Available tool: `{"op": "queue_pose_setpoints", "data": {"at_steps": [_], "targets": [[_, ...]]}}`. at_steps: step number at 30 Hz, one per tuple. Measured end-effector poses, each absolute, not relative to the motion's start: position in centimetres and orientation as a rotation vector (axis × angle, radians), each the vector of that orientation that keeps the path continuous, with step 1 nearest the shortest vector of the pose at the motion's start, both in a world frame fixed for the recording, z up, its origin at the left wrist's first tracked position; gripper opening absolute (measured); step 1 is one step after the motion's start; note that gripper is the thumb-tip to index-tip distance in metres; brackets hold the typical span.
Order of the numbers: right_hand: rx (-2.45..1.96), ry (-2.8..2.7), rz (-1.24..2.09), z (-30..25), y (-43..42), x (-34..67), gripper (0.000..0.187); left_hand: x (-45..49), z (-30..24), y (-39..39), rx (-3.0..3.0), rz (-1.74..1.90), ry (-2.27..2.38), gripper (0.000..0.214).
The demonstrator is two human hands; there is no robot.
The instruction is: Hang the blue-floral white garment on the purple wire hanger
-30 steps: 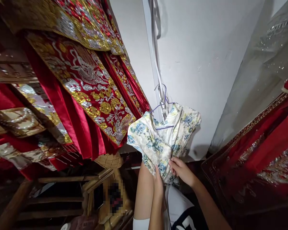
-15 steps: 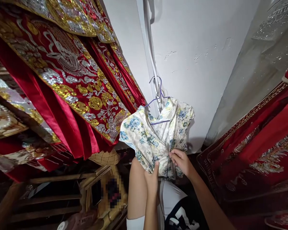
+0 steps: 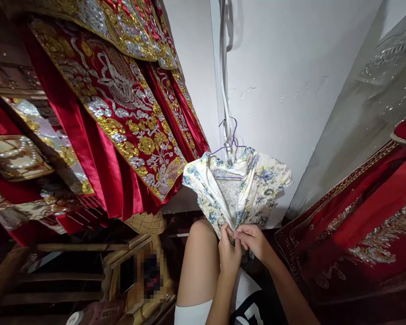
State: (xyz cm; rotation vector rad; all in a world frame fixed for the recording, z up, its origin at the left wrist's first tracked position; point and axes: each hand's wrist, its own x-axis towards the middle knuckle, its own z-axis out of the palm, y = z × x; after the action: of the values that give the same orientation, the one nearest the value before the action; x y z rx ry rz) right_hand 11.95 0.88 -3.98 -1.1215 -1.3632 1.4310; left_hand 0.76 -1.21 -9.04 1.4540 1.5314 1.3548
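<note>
A small white dress with blue and yellow flowers (image 3: 238,189) hangs on a purple wire hanger (image 3: 230,140) against the white wall. My left hand (image 3: 228,250) and my right hand (image 3: 253,241) meet at the dress's lower front. Both pinch the fabric there, fingertips close together, at the open front seam. What lies between the fingertips is too small to make out. My bare knee (image 3: 199,257) is just below and left of the hands.
Red garments with gold and silver embroidery (image 3: 122,117) hang at the left. More red embroidered cloth (image 3: 365,225) lies at the right under a sheer sequinned fabric (image 3: 368,99). A wooden chair frame (image 3: 88,271) and a woven basket (image 3: 145,223) stand at lower left.
My left hand has moved up from the dress's hem to meet my right hand at the front seam. The dress has spread wider on its hanger.
</note>
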Motion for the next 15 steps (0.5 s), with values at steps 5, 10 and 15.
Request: {"op": "queue_pose_setpoints", "data": {"at_steps": [5,10,15], "targets": [[-1.059,-1.074,1.293,1.6,4.8,13.1,0.027,1.1,-9.4,-2.1,1.643,1.328,1.530,0.013],[-0.752,-1.005,1.357,10.1,11.1,14.0,0.024,0.8,-9.6,-2.0,1.903,1.099,1.526,0.016],[-0.666,-0.984,1.336,13.5,11.4,13.7,0.022,-0.2,-6.1,-0.3,2.162,0.690,1.517,0.012]]}}
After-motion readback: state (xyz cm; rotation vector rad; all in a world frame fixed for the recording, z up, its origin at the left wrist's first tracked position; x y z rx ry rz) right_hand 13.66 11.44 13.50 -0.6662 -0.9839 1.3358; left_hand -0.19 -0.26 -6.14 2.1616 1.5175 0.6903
